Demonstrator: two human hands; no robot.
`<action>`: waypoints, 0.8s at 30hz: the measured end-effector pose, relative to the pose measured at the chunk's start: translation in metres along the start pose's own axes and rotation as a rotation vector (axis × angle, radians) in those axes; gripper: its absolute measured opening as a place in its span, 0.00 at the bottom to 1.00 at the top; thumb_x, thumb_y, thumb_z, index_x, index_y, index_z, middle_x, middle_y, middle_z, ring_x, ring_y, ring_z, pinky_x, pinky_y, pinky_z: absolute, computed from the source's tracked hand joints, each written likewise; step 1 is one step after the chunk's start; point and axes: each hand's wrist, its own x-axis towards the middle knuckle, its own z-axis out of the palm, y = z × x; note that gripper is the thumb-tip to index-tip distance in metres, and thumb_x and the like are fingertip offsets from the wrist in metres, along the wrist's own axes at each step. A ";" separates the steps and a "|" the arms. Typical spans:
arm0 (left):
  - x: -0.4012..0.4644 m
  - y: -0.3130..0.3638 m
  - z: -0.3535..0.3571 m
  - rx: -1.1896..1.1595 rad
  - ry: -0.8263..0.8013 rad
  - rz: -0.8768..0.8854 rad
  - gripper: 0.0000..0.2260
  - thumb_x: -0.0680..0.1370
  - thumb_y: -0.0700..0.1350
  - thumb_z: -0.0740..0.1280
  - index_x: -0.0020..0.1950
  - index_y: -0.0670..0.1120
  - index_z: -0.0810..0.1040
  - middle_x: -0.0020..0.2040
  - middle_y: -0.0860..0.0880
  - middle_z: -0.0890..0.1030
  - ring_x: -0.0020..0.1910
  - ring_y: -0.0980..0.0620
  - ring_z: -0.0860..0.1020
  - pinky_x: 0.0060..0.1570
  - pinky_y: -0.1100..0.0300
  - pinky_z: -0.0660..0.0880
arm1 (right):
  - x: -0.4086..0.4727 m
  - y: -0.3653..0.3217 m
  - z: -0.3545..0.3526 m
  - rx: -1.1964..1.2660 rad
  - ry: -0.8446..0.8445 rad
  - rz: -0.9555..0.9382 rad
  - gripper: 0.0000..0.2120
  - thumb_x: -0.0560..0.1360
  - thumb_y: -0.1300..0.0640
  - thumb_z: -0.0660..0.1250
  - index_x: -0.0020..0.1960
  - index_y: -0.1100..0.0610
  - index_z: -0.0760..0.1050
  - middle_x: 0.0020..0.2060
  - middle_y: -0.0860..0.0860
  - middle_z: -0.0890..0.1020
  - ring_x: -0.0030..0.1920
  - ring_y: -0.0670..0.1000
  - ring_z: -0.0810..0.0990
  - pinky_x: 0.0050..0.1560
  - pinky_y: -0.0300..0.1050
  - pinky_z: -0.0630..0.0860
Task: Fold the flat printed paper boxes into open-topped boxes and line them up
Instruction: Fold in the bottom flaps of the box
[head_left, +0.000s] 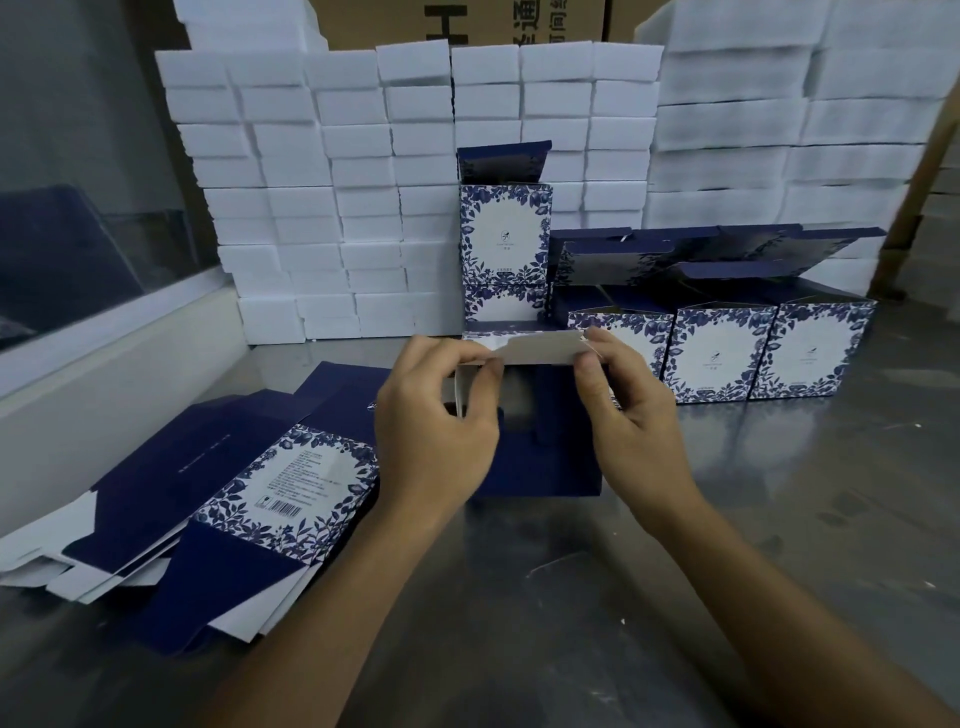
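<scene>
Both hands work a navy box standing mid-counter: left hand and right hand each keep a pinching grip on its white top flap, beside flat blanks.

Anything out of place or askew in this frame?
Mostly orderly. The flat box blanks lie in a loose, fanned-out pile at left rather than squared, and two folded boxes are stacked apart from the front row.
</scene>
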 end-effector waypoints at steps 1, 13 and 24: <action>-0.001 0.001 0.001 0.004 -0.007 0.004 0.07 0.76 0.47 0.67 0.49 0.45 0.83 0.45 0.53 0.79 0.44 0.60 0.76 0.43 0.64 0.73 | 0.000 -0.001 0.000 0.034 0.012 0.016 0.15 0.79 0.48 0.60 0.54 0.57 0.80 0.62 0.53 0.79 0.68 0.49 0.74 0.68 0.50 0.72; -0.015 -0.009 0.013 -0.094 -0.086 -0.090 0.12 0.80 0.53 0.62 0.59 0.53 0.62 0.56 0.50 0.74 0.53 0.52 0.75 0.53 0.54 0.74 | -0.001 -0.011 0.002 0.299 0.132 0.146 0.13 0.82 0.53 0.64 0.41 0.55 0.79 0.34 0.43 0.80 0.35 0.41 0.75 0.35 0.33 0.72; -0.005 -0.019 -0.001 0.249 -0.101 0.108 0.16 0.83 0.49 0.56 0.37 0.45 0.62 0.27 0.55 0.61 0.27 0.45 0.64 0.29 0.56 0.59 | -0.002 -0.017 0.006 0.389 0.150 0.281 0.14 0.81 0.51 0.65 0.42 0.58 0.81 0.38 0.50 0.83 0.39 0.46 0.77 0.36 0.37 0.75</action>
